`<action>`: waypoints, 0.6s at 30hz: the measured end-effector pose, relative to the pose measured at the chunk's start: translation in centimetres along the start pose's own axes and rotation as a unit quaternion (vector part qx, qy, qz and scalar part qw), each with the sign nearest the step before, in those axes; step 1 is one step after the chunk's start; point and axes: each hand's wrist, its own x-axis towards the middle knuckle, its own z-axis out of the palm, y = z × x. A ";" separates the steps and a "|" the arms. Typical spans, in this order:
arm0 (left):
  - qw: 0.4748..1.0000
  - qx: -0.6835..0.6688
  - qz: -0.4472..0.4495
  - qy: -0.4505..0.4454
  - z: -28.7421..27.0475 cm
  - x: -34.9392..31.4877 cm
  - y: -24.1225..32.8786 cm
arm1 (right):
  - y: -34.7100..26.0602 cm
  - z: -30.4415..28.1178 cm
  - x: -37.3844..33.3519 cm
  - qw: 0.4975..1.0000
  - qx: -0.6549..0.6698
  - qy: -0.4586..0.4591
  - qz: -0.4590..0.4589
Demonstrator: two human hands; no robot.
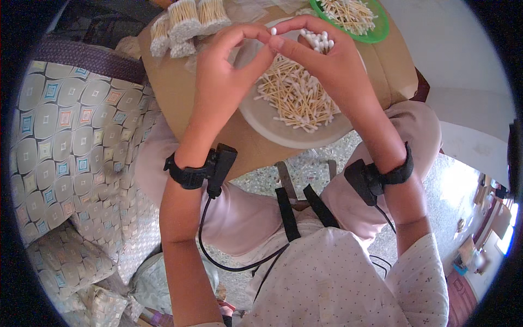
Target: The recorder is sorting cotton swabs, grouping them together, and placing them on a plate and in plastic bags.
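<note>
Your left hand (223, 71) and right hand (327, 60) meet fingertip to fingertip, each grip pinched shut on one cotton swab (274, 31) above the grey plate (261, 117) (its pile lies loose). Keep the pinch light so the stick stays straight over the bench (180, 92).

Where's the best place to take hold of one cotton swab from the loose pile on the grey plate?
Probably at the bare wooden middle of a swab lying on top near the pile's edge, coming straight down from above. The sticks lie flat and crisscrossed on the grey plate, so a fingertip pinch across the thin shaft clears the neighbours and spares the white tips.
</note>
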 end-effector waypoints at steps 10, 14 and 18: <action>0.998 -0.026 -0.060 -0.023 0.5 -0.3 0.9 | -0.2 0.2 -0.1 0.999 0.027 0.036 -0.030; 0.997 0.027 0.076 -0.001 0.1 0.4 -1.3 | -1.6 0.4 0.9 0.997 0.005 0.079 -0.014; 0.992 0.072 0.087 0.051 -0.9 0.2 -0.9 | -1.4 0.6 1.1 0.968 -0.130 0.159 0.147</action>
